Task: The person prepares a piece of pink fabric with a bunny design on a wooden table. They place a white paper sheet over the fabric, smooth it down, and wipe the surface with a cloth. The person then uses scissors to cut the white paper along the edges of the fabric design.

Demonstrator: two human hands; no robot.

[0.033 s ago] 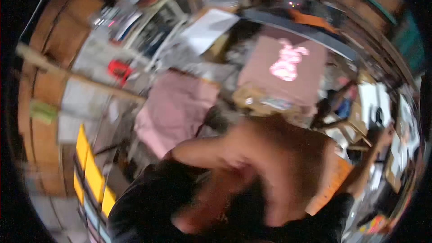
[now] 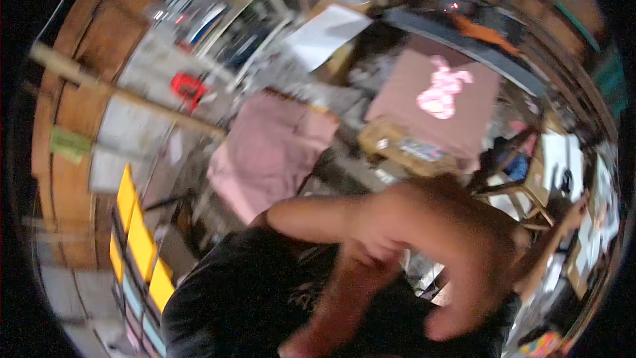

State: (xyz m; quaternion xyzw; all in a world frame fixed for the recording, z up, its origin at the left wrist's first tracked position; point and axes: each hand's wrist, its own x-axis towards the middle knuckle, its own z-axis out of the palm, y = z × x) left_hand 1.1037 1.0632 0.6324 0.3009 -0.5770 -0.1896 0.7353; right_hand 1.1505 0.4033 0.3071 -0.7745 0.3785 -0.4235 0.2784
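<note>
My left hand (image 2: pixel 424 238) is large in the middle, raised close to the view. Its forearm comes out of a black sleeve, and its thumb and curled fingers point down and apart, with nothing seen between them. Far to the right my right arm reaches outward, its small hand (image 2: pixel 578 209) beside a white panel (image 2: pixel 556 152) with a dark object on it. Whether that hand grips anything cannot be made out. Beyond my left hand lies a brown parcel-like bundle (image 2: pixel 397 146). Behind it is a dusky pink cloth (image 2: pixel 397 89) with a pale pink rabbit shape (image 2: pixel 442 93).
A crumpled pink cloth (image 2: pixel 271 152) covers something left of the bundle. Yellow panels (image 2: pixel 138 242) stand at lower left. A wooden pole (image 2: pixel 119 93) slants past a red object (image 2: pixel 189 89). A dark long bar (image 2: pixel 464 46) runs behind the rabbit cloth.
My left hand has shifted right, and the gap between thumb and fingers shows more. An orange piece beside my right arm is now covered. The surroundings have slid slightly right in view.
</note>
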